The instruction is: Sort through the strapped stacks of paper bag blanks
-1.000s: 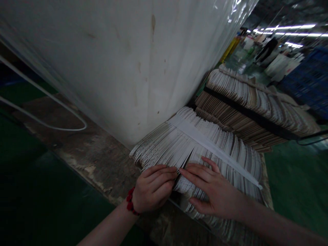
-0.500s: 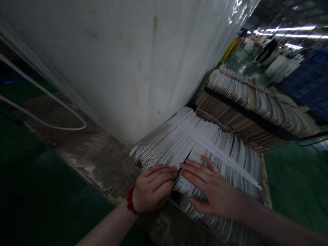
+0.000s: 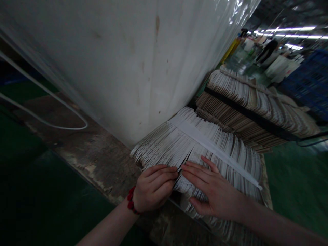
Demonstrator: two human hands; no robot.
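A thick fanned stack of white-faced paperboard sheets (image 3: 164,143) lies under a white paper band (image 3: 205,141), with a split running into it above my fingertips. My left hand (image 3: 153,188), with a red beaded bracelet at the wrist, curls closed on the stack's near edge. My right hand (image 3: 211,188) lies spread flat on the sheets, its fingertips almost meeting those of my left hand at the split. The stack's lower part is hidden under my right hand.
A large white plastic-wrapped bale (image 3: 115,68) stands against the stack. Behind it lies a brown-edged stack with a black strap (image 3: 251,114). The stack rests on a worn, stained ledge (image 3: 89,153), with green floor (image 3: 294,181) to the right. A blue crate (image 3: 310,82) and a distant person (image 3: 268,51) are at the back.
My hands stay almost in place on the stack. The view has shifted only slightly.
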